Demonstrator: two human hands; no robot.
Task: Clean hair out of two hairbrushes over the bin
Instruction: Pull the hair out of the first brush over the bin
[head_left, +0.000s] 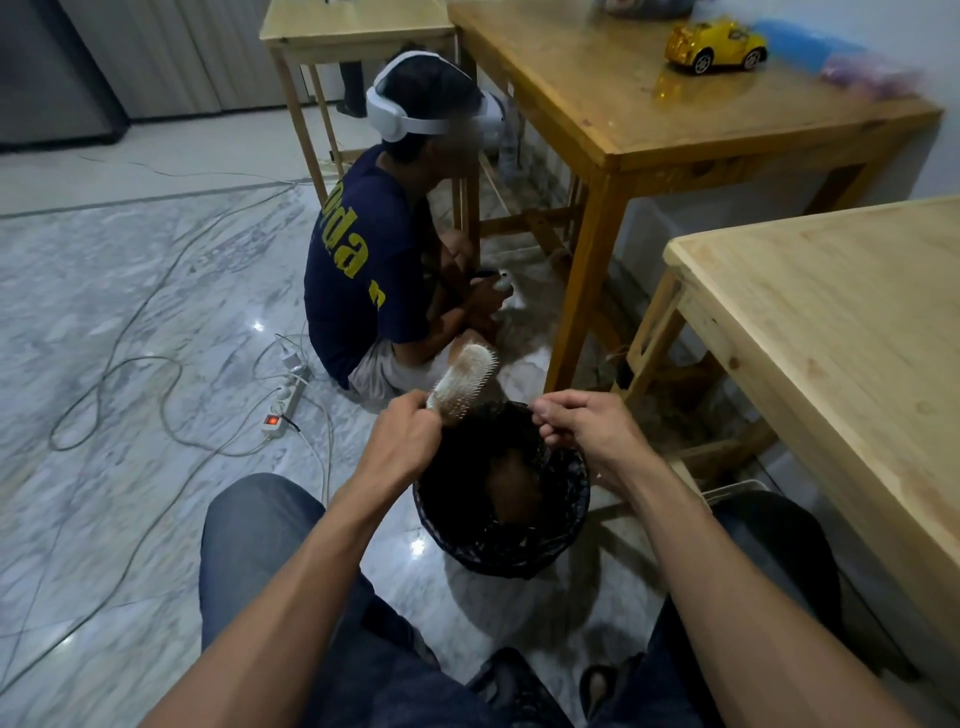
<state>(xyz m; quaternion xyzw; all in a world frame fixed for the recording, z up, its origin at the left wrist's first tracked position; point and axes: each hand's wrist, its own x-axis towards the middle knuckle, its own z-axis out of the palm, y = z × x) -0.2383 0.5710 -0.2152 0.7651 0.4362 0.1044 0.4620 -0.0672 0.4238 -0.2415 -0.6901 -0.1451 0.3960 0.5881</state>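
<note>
— Where's the brush?

— My left hand grips the hairbrush by its handle, head slanting up and away, above the far rim of the bin.

— And your right?

— My right hand is just beside it, fingertips pinched together, probably on hair; I can't tell.

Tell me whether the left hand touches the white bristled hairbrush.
Touching. The head view shows the left hand gripping the hairbrush by its lower end, fingers curled around it.

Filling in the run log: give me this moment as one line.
left hand: grips hairbrush | right hand: pinches hair | bin: below both hands
</note>
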